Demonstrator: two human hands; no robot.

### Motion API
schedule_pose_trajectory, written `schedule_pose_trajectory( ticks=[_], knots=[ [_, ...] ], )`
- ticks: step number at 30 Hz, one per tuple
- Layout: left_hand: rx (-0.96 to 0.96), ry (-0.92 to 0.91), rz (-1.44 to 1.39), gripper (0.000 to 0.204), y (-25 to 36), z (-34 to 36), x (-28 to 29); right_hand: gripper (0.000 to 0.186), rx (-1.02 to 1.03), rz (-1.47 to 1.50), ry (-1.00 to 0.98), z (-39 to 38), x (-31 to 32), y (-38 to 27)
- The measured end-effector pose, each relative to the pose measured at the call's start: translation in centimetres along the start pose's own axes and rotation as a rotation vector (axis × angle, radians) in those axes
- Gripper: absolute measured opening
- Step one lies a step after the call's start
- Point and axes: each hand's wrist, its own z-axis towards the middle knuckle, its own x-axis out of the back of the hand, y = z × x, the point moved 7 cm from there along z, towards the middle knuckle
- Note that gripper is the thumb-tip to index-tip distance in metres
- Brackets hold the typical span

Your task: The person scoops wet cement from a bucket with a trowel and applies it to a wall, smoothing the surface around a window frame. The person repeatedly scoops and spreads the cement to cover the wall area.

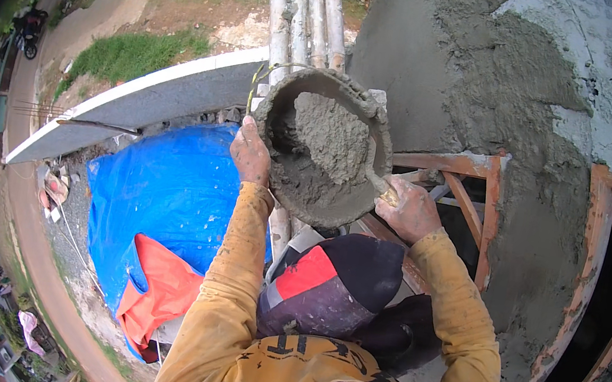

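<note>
A round, mortar-crusted bucket (389, 136) sits in front of me, its open top facing me. My left hand (251, 153) grips its left rim, close to a thin yellow-and-black rope handle (254, 82). Inside, a thick heap of wet grey mortar (334, 136) rises in the middle. My right hand (410, 209) is closed round the short handle of a trowel (376, 179) at the bucket's right side. The trowel's blade reaches in under the heap, and mortar hides most of it.
Bamboo poles (301, 8) run ahead beyond the bucket. On the right stands a wall (483, 67) partly coated in wet mortar, with wooden window frames (489, 210). Far below on the left lie a blue tarp (165, 178), an orange sheet (158, 280) and a road (44, 247).
</note>
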Motion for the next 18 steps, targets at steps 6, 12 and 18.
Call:
schedule_pose_trajectory(
  ticks=[6, 12, 18],
  knots=[
    [0.063, -0.022, -0.190, 0.048, -2.6, 0.6, 1.9, 0.040, 0.504, -0.155, 0.223, -1.0, 13.1, -8.8],
    [0.049, -0.050, -0.218, 0.049, -1.9, 0.5, 0.4, 0.037, -0.077, 0.725, 0.171, 4.6, 23.7, -1.7],
    [0.006, 0.007, -0.040, 0.051, -1.8, 0.2, 2.0, 0.041, -0.156, 0.450, 0.696, -5.0, 29.3, -0.6]
  ],
)
